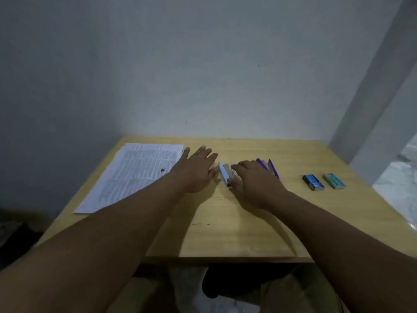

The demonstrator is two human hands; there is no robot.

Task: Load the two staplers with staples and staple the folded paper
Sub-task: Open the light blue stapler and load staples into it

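**Hands close on the pale stapler, boxes untouched**

Both forearms reached in from the near edge of the table (pixel 225 233). Between the hands lay the pale blue stapler (pixel 224 177), its long axis running away from the camera, tilted slightly left. The right hand (pixel 252 184) was nearer, fingers curled at its right side, though whether they truly gripped it could not be told. The left hand (pixel 196 170) lay flat, fingers spread and released, just left of the stapler. The purple stapler (pixel 269 167) was mostly hidden behind the right hand. Two staple boxes, the blue box (pixel 313 182) and the green box (pixel 334 180), sat well right; the printed paper (pixel 133 175) lay far left.
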